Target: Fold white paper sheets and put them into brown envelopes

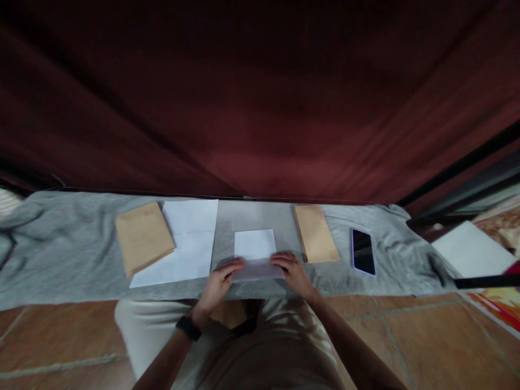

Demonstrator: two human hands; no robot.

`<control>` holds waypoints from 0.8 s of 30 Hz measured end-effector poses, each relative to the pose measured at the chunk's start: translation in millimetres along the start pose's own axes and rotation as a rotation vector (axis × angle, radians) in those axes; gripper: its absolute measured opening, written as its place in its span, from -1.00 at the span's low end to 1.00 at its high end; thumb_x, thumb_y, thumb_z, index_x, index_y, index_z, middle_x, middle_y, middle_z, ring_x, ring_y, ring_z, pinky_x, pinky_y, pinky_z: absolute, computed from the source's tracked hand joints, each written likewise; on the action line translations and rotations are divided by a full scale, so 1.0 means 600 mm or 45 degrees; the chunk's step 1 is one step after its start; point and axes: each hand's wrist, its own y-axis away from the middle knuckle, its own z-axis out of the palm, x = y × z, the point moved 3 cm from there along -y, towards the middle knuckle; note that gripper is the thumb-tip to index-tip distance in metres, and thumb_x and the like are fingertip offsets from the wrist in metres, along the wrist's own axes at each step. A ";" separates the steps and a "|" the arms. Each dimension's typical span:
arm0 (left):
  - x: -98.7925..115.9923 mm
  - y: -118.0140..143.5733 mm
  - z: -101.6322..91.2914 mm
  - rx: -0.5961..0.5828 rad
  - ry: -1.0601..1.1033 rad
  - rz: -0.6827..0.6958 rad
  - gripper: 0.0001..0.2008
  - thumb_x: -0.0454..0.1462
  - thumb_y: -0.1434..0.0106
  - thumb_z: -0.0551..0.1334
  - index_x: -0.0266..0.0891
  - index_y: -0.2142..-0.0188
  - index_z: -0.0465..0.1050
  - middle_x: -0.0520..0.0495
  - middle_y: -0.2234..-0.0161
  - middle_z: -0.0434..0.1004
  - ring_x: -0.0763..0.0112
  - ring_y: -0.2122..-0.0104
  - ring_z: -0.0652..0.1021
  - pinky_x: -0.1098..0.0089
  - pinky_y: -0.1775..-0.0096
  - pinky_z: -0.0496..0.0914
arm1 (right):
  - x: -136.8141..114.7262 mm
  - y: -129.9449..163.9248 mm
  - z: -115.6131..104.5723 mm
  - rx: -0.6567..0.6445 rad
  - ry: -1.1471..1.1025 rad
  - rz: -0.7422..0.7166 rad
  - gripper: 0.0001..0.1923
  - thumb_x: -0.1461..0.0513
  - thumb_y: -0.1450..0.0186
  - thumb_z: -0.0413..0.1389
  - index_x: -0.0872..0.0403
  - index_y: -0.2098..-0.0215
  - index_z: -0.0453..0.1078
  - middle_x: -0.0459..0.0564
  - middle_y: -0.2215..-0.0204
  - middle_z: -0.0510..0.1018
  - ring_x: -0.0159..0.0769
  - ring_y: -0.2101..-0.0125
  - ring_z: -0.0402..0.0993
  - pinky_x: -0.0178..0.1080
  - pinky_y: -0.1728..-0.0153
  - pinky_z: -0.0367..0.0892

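Note:
A white sheet of paper (255, 244) lies in front of me, its near part raised in a shaded flap along a straight crease. My left hand (220, 279) grips the left side of the sheet near that crease, fingers closed. On the opposite side, my right hand (293, 275) holds the right edge with its fingers bent over the paper. Parts of the fingers and thumbs are hidden behind the sheet and hands. A dark watch (189, 327) is on my left wrist.
Grey cloth (81, 254) covers the narrow bench. To the left, a stack of brown envelopes (144, 235) overlaps white sheets (195, 233). At right are another brown envelope stack (319, 233) and a phone (363, 252). A dark red curtain (260, 119) hangs behind.

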 end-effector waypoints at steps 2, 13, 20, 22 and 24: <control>0.002 0.010 0.002 -0.065 -0.012 0.140 -0.50 -0.50 -0.28 0.05 -0.11 -0.01 0.63 -0.07 -0.11 0.63 0.27 -0.19 0.55 0.08 -0.24 0.44 | 0.001 0.010 0.003 -0.003 -0.011 -0.074 -0.49 0.52 -0.24 0.09 -0.08 0.03 0.61 -0.04 -0.04 0.67 -0.18 -0.10 0.54 0.02 -0.19 0.39; 0.000 0.011 0.004 -0.089 -0.036 0.152 -0.59 -0.41 -0.36 0.12 -0.11 -0.10 0.56 -0.08 -0.14 0.60 0.26 -0.18 0.56 0.08 -0.23 0.46 | 0.004 0.012 -0.006 -0.010 0.008 0.015 -0.50 0.48 -0.24 0.15 -0.05 -0.06 0.57 -0.02 0.00 0.68 -0.19 -0.06 0.55 -0.05 -0.15 0.40; 0.014 0.015 0.005 -0.224 -0.155 0.250 -0.62 -0.39 -0.34 0.18 -0.08 -0.07 0.59 -0.08 -0.17 0.58 0.22 -0.24 0.50 0.05 -0.24 0.43 | -0.001 0.012 -0.009 -0.073 0.045 -0.019 -0.56 0.49 -0.26 0.14 -0.07 0.05 0.61 -0.06 -0.03 0.67 -0.20 -0.08 0.55 -0.02 -0.17 0.37; 0.016 0.018 0.004 -0.237 -0.191 0.299 -0.56 -0.43 -0.31 0.16 -0.07 -0.10 0.57 -0.08 -0.19 0.57 0.22 -0.26 0.48 0.03 -0.26 0.41 | -0.003 0.014 -0.009 -0.083 0.067 -0.011 -0.55 0.50 -0.27 0.12 -0.08 0.05 0.60 -0.06 -0.05 0.66 -0.20 -0.08 0.55 -0.02 -0.17 0.37; 0.014 0.019 0.002 -0.177 -0.196 0.252 -0.60 -0.38 -0.34 0.17 -0.07 -0.10 0.57 -0.10 -0.14 0.60 0.21 -0.20 0.54 0.04 -0.25 0.41 | -0.005 0.012 -0.008 -0.087 0.079 0.012 -0.61 0.45 -0.33 0.13 -0.07 0.03 0.59 -0.05 -0.03 0.67 -0.20 -0.08 0.55 -0.02 -0.17 0.37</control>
